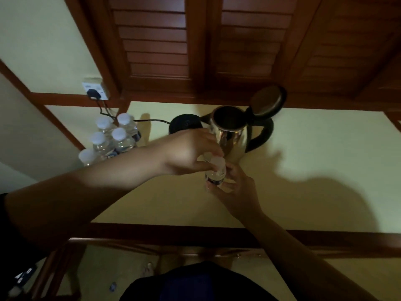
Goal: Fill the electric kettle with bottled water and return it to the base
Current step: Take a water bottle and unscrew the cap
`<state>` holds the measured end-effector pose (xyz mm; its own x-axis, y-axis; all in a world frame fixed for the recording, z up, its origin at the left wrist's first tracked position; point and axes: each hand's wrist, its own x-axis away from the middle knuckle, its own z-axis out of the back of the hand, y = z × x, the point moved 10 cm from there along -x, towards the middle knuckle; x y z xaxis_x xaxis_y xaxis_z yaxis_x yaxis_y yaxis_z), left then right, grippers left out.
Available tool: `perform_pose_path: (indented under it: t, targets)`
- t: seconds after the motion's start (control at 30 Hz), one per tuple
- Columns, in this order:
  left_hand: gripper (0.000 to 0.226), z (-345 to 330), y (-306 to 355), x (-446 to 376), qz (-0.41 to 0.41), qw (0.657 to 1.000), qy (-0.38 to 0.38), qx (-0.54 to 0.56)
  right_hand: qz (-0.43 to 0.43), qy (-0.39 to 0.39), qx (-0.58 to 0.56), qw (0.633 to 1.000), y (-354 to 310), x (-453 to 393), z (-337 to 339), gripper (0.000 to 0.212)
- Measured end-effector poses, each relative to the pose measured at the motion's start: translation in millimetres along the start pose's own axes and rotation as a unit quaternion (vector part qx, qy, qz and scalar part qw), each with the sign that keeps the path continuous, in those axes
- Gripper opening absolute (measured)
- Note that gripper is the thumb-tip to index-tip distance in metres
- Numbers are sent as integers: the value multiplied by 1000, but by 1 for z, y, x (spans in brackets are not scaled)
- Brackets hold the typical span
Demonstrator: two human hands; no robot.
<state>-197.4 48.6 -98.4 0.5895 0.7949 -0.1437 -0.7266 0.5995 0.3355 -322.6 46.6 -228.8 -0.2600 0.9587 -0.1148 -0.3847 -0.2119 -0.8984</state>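
- The right hand (236,192) grips a water bottle (215,175) just in front of the open kettle (233,131).
- The left hand (188,153) has its fingers pinching the bottle's cap (217,161).
- The kettle stands beside its base (184,123).

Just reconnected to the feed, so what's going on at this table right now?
A person is opening a small clear plastic water bottle: the right hand grips its body while the left hand pinches its white cap. The shiny steel electric kettle stands off its round black base, lid flipped open. Five more capped bottles stand at the left.
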Motion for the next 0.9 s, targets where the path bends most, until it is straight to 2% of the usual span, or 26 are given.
perform_pose_path:
  t: [0.17,0.33,0.47,0.67,0.9]
  targets:
    - [31,-9,21,-26,-9,999,-50,0,34,-30,-22,999,4,1,21,63]
    - [46,-16,21,-32,10,997,-69,-18,46,-83,-57,994,12,-3,13,61]
    - [45,-17,20,-29,12,996,-88,-31,52,-87,-66,993,19,-4,7,55]
    - [44,-21,20,-27,9,994,-103,-35,53,-91,-61,993,22,-2,6,57]
    - [36,-22,18,-24,1,997,-77,8,46,-77,-60,994,19,1,7,49]
